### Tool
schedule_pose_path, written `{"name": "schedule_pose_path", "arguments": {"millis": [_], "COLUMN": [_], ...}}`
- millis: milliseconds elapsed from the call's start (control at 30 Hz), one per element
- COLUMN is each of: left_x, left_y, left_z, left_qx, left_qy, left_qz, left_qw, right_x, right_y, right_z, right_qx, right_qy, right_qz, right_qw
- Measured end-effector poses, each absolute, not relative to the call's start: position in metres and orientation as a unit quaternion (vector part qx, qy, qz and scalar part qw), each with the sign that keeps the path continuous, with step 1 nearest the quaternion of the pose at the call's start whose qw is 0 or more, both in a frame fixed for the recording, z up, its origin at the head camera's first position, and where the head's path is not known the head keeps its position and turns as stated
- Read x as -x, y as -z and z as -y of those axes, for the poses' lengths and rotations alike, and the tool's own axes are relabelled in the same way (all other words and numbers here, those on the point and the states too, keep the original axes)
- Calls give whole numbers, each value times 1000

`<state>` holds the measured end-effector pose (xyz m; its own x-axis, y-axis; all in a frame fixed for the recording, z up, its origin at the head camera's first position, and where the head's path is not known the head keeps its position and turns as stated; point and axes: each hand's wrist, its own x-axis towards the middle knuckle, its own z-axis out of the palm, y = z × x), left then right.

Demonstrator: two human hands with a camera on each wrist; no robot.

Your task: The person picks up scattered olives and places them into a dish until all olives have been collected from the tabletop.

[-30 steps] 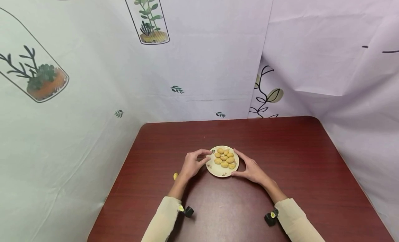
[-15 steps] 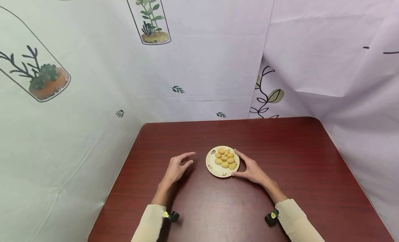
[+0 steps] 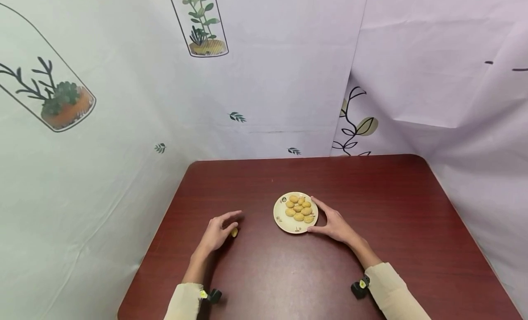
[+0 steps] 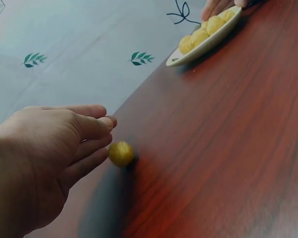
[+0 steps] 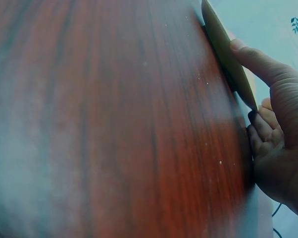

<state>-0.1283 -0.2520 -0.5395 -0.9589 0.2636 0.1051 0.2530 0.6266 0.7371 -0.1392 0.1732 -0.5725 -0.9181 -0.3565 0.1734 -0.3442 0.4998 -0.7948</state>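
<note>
A round cream plate [image 3: 284, 223] with small printed motifs bears several small yellow oval fruits [image 3: 299, 209]. At its right rim my right hand [image 3: 336, 226] holds it, thumb on the near side and fingers on the far side; the right wrist view shows the thumb [image 5: 258, 62] against the rim. My left hand [image 3: 216, 233] hovers over the table to the left, fingers extended and nothing in its grasp. One loose yellow fruit [image 4: 121, 153] lies on the table just by those fingertips; from the head view the hand partly covers it.
The dark red wooden table [image 3: 288, 269] has rounded far corners. Pale cloth hangings [image 3: 264, 81] with plant prints stand along its back and sides. Each wrist wears a small black camera, such as the left wrist camera [image 3: 214, 295].
My left hand has drawn away from the plate, moving left and toward me to the loose fruit. The right hand stays at the plate's rim.
</note>
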Motion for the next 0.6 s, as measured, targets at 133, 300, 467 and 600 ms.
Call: {"name": "schedule_pose_path", "arguments": {"millis": [133,300,467,600], "left_x": [122,116,113,109], "left_y": [541,543,542,541], "left_z": [258,263,268,273], "left_qx": [-141,-147,-154,-155], "left_qy": [-389,-383,-387,-397], "left_qz": [-910,-912,-909,-904], "left_qw": [26,23,24,36], "right_x": [139,140,140,140], "right_y": [573,574,574,574], "right_z": [-173,-173,-173,-174], "right_qx": [203,203,205,207], "right_qy": [455,454,456,453], "right_qz": [-867,-868,-866,-867], "right_qw": [8,8,3,1]}}
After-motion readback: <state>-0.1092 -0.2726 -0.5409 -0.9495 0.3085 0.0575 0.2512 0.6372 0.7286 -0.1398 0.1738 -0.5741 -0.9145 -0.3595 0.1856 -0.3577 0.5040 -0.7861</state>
